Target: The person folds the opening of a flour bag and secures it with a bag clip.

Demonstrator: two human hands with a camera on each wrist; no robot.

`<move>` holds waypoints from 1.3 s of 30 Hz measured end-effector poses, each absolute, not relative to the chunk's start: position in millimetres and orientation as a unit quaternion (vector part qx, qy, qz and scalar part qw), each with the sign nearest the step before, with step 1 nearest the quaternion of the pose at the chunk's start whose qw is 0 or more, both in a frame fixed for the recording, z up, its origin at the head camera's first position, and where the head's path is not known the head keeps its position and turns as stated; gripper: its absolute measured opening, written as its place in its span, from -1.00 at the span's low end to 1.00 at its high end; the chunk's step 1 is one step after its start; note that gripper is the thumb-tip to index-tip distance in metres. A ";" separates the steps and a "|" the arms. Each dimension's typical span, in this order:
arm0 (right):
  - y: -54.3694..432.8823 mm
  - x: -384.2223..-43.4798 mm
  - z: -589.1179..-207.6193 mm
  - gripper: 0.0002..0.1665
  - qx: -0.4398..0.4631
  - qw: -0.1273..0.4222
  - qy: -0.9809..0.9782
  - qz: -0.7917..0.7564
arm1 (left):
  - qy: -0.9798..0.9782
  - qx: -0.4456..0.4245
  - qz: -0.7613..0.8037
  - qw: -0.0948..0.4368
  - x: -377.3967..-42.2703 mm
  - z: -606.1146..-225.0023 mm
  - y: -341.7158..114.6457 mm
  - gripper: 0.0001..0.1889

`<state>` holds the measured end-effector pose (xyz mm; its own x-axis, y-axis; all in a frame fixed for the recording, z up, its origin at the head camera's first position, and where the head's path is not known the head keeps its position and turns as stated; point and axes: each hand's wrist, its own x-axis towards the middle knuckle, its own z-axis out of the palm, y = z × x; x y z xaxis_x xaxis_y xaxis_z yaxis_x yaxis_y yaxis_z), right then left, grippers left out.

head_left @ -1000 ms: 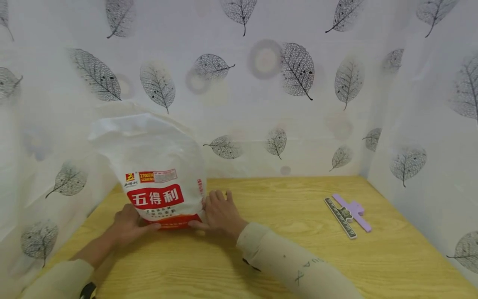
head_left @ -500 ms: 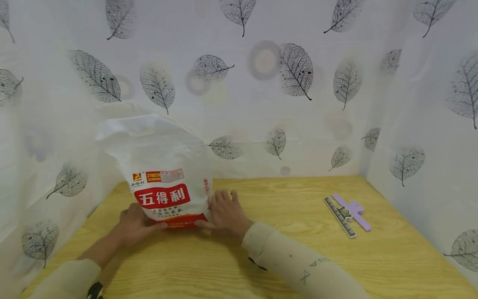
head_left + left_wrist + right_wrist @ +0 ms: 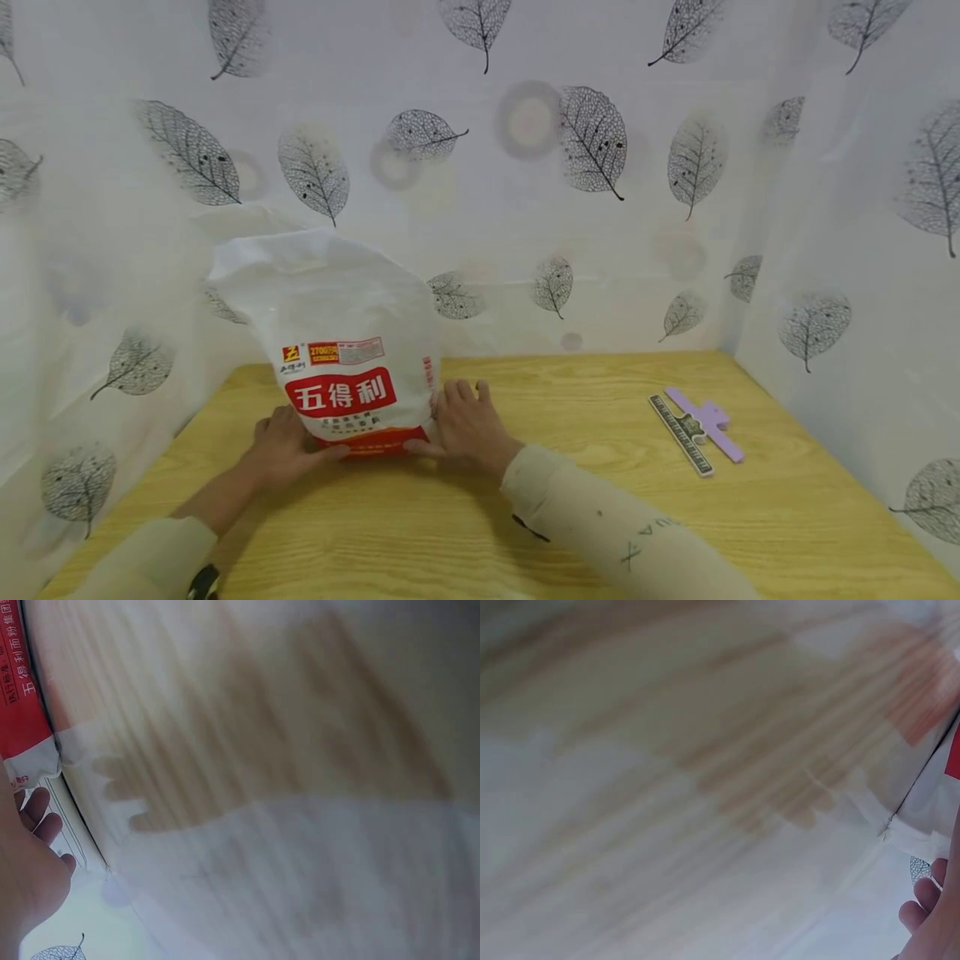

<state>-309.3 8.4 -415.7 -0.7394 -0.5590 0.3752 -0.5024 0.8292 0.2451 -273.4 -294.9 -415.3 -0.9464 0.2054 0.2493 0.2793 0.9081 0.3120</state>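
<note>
A white and red bag of flour stands on the wooden table, left of centre, its loose top leaning to the left. My left hand holds its lower left corner, with the thumb along the red bottom edge. At the opposite lower corner, my right hand grips the bag with its thumb in front and fingers along the side. Part of the bag's red printed panel shows at the edge of the left wrist view, near the fingers of the left hand. The bag's back is hidden.
Two flat clips lie on the right of the table: a black and white patterned clip and a purple clip beside it. A pale curtain with leaf prints encloses the back and both sides.
The bag has slid to the right across the table, with both hands moving along on its lower corners. The clips lie where they were.
</note>
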 end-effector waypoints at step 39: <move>46.5 -312.9 -415.4 -0.01 0.276 0.193 -0.940 -0.061 | -0.971 -0.135 -0.164 0.108 -281.6 -415.3 -258.3 0.02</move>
<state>-312.9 46.5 -415.4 -0.7738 -0.5416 0.3286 -0.4943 0.8406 0.2215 -281.6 -258.3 -415.3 -0.9401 0.2265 0.2548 0.2977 0.9097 0.2895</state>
